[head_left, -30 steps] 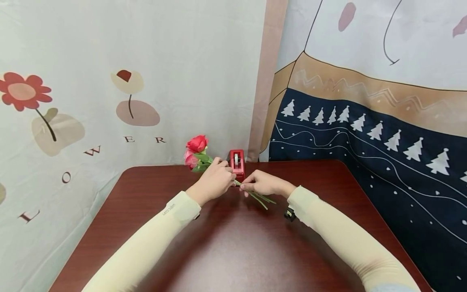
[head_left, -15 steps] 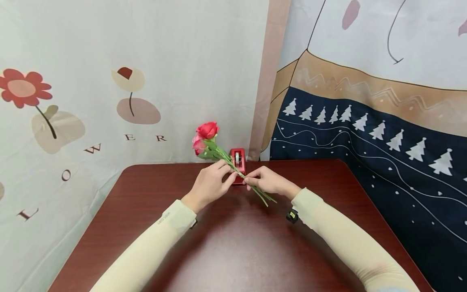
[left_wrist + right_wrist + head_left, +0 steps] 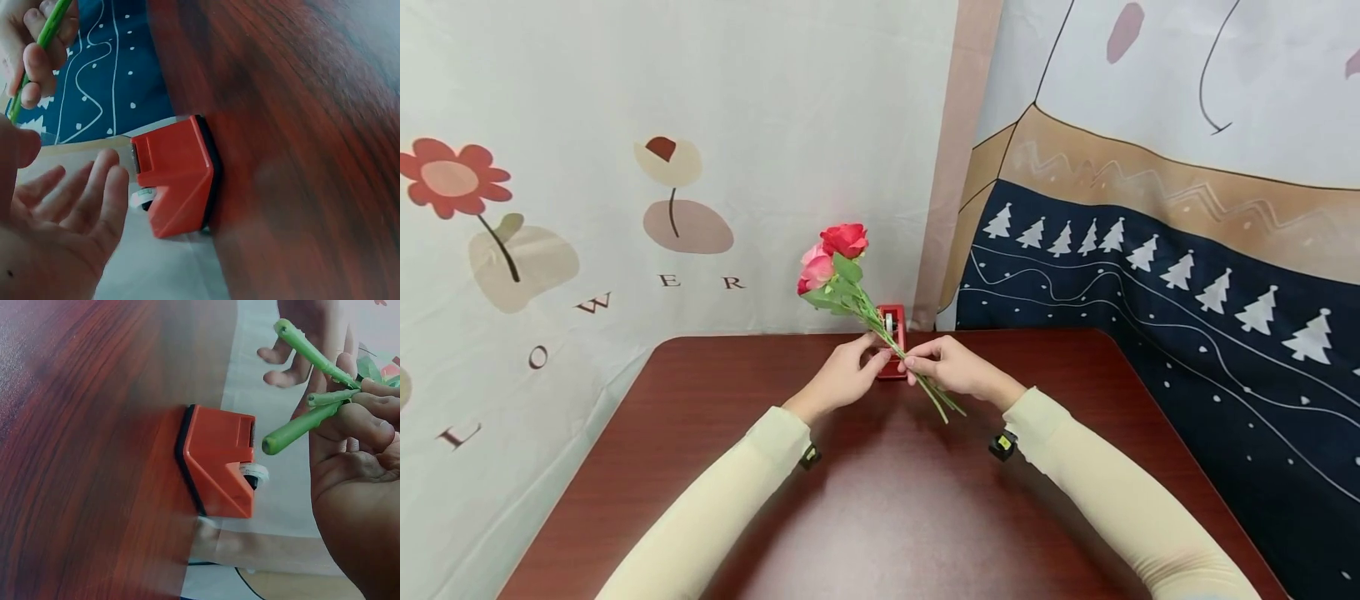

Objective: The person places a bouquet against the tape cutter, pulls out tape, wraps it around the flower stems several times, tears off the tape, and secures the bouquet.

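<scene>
A bunch of red and pink roses [image 3: 844, 242] with green leaves slants up to the left above the table's back edge. My right hand [image 3: 958, 367] pinches their green stems between thumb and fingers; three cut stem ends [image 3: 294, 431] stick out past it in the right wrist view. Beside the stems is my left hand [image 3: 842, 375], its fingers [image 3: 100, 200] loosely extended and spread from the thumb. Whether its thumb touches a stem I cannot tell. Behind both hands stands a red tape dispenser [image 3: 893, 367] with a small tape roll [image 3: 254, 474], partly hidden by the stems.
The dark red-brown wooden table [image 3: 880, 508] has rounded back corners. Directly behind it hang a pale curtain [image 3: 760, 167] printed with flowers and letters, and a navy cloth [image 3: 1075, 283] with white trees to the right.
The roses have risen and swung rightward, more upright. My left hand has let go of the stems and loosened its fingers. The right hand keeps its pinch and has shifted slightly.
</scene>
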`<control>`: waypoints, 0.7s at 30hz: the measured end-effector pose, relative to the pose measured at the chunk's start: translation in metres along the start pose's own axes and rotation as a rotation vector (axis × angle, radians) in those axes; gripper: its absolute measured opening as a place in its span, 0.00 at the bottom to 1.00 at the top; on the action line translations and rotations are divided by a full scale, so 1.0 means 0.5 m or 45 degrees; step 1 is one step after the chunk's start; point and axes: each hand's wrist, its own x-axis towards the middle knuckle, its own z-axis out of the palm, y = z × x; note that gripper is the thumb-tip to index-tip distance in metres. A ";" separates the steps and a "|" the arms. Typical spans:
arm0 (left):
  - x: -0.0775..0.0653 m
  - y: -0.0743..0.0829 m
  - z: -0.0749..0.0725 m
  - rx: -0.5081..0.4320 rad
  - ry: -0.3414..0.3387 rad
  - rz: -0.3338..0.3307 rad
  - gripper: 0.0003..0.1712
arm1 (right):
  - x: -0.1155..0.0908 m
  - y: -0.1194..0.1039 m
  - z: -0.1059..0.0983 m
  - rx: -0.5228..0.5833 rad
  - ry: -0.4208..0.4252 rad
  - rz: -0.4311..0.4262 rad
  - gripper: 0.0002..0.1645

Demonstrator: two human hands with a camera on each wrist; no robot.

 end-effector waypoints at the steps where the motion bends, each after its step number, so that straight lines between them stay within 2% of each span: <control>1: 0.001 -0.002 0.003 -0.013 -0.008 -0.004 0.21 | -0.001 0.000 0.001 0.007 -0.003 0.000 0.15; 6: 0.003 -0.008 0.014 -0.022 0.019 0.015 0.15 | -0.006 0.005 0.000 0.009 -0.005 -0.009 0.15; 11: -0.003 -0.012 0.012 -0.002 0.054 0.032 0.10 | -0.009 0.009 -0.001 -0.026 0.030 -0.016 0.14; 16: -0.005 -0.012 0.006 0.000 0.067 0.039 0.08 | -0.010 0.014 0.000 -0.074 0.087 -0.023 0.13; 21: -0.004 -0.008 0.001 -0.001 0.071 0.028 0.09 | -0.010 0.016 0.002 -0.106 0.132 -0.040 0.15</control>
